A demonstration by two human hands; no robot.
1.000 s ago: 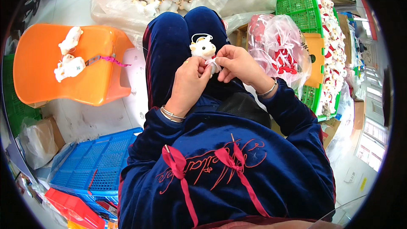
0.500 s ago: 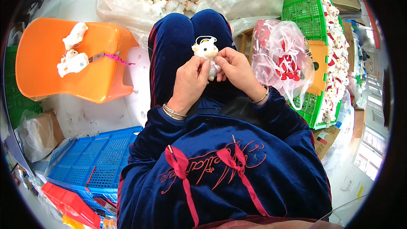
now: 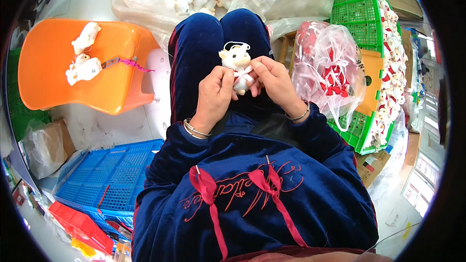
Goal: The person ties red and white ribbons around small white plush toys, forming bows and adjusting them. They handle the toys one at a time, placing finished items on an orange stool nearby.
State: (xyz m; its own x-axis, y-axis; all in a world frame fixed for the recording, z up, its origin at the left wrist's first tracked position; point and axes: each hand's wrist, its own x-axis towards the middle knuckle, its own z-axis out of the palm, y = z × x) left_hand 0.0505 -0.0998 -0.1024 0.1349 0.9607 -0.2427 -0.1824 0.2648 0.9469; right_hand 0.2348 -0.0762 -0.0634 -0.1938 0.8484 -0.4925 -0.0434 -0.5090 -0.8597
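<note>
Above my lap, a small white plush animal (image 3: 236,58) faces up, with a white cord loop on its head. A pale ribbon bow (image 3: 243,73) sits at its neck, and a bit of red shows beside the bow. My left hand (image 3: 216,90) is closed on the toy's side, thumb and fingers pressed together. At the other side my right hand (image 3: 275,80) pinches the bow's right part between thumb and finger, its lower fingers against the toy's body. My palms hide part of the toy's sides.
Two white plush toys (image 3: 83,69) and small scissors (image 3: 110,62) with a pink cord lie on an orange chair (image 3: 43,77) at left. A plastic sheet (image 3: 286,7) holds many toys ahead. Right are a bag with red pieces (image 3: 335,75) and a green crate (image 3: 357,7); lower left, a blue crate (image 3: 111,174).
The bow at the toy's neck has come into view, its loops spread. My right hand has shifted slightly right, and my left hand still holds the toy.
</note>
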